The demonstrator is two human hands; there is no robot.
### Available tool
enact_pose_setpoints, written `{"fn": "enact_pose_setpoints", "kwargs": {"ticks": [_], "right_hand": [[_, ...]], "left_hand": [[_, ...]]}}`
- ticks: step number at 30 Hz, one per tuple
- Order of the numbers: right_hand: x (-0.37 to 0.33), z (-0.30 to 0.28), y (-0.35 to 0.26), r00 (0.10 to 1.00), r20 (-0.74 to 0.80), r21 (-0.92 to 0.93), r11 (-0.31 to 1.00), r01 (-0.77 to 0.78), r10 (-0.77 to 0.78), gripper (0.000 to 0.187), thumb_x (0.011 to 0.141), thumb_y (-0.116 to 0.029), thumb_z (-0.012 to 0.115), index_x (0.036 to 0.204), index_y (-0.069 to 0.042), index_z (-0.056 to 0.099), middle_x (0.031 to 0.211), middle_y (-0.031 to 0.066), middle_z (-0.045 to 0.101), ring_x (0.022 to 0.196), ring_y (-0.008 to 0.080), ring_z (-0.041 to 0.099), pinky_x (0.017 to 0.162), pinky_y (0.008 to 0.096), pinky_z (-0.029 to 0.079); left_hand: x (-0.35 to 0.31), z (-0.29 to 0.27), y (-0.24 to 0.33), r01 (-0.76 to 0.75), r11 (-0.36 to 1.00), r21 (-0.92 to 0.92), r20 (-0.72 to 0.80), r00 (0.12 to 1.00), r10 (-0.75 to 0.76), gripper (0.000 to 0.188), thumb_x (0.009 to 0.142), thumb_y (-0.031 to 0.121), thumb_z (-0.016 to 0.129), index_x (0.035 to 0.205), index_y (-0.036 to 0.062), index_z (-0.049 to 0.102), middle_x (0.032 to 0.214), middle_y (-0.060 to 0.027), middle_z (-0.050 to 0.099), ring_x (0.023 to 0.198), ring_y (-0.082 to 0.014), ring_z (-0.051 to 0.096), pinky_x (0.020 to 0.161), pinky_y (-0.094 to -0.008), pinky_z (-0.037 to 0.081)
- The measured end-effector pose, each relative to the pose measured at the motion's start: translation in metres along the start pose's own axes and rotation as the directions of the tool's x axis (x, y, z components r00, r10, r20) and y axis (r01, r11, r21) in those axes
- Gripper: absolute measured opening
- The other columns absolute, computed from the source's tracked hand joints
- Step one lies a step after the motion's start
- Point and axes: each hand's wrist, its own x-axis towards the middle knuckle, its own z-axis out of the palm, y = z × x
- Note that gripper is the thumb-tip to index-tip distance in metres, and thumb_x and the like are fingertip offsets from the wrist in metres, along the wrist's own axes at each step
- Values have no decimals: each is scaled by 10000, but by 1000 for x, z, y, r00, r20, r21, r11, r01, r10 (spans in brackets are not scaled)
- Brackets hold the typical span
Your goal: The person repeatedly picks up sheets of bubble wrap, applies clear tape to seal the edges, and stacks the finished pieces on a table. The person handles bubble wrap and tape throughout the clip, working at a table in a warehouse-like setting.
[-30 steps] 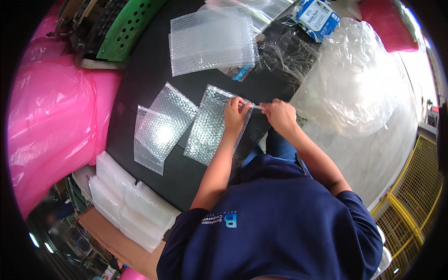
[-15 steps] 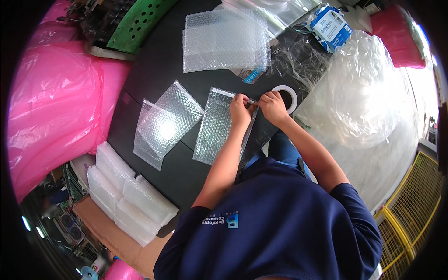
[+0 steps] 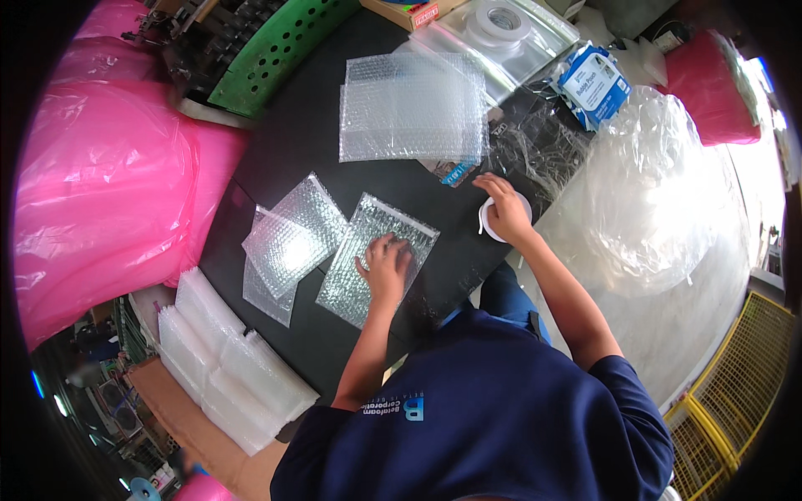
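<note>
My left hand (image 3: 388, 265) lies on a clear bubble-wrap pouch (image 3: 347, 271), its fingers spread over the middle. A pale strip runs along the pouch's far edge. To the right, my right hand (image 3: 506, 210) is over a white tape roll (image 3: 493, 235) on the table, fingers stretched out and partly covering the roll. A short white tail stands at the roll's left side. Left of the pouch are overlapping bubble-wrap pouches (image 3: 294, 242), one corner close against it.
Flat bubble-wrap sheets (image 3: 413, 108) lie at the far side of the black table (image 3: 284, 154). Beyond them are more tape rolls (image 3: 501, 23) and a blue-white package (image 3: 593, 86). Folded bubble wrap (image 3: 225, 359) is stacked near left; a big clear plastic bag (image 3: 647, 192) stands right.
My left hand has gone from the pouch's far edge to flat on its middle. My right hand has left the pouch's corner for the tape roll. The pouch has shifted left and turned.
</note>
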Motion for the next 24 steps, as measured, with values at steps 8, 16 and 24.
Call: {"fn": "enact_pose_setpoints", "kwargs": {"ticks": [8, 16, 24], "right_hand": [[-24, 15, 49, 998, 0, -520, 853, 51, -60, 406, 744, -1, 506, 1142, -63, 560, 1199, 114, 550, 1207, 295, 464, 1023, 413, 357], [-39, -69, -5, 977, -5, 8, 977, -214, 214, 270, 729, 36, 545, 986, -45, 564, 899, 157, 579, 875, 343, 579, 719, 401, 455], [-119, -94, 24, 632, -467, 351, 786, -509, 618, 192, 812, -36, 595, 1000, -7, 572, 746, 122, 557, 688, 147, 497, 620, 305, 426]], "left_hand": [[239, -63, 64, -388, 874, 294, -190, 872, 451, 603, 804, 306, 692, 1349, 250, 440, 1462, -52, 334, 1262, -353, 419, 1012, -568, 344], [273, -51, 43, -566, 724, 395, -139, 742, 656, 471, 862, 171, 602, 1322, 190, 502, 1215, -54, 601, 1023, -244, 614, 840, -367, 490], [28, -120, 118, -634, 685, 360, 55, 747, 662, 504, 779, 75, 557, 1283, 82, 541, 1150, -38, 585, 851, -204, 578, 610, -285, 495]]}}
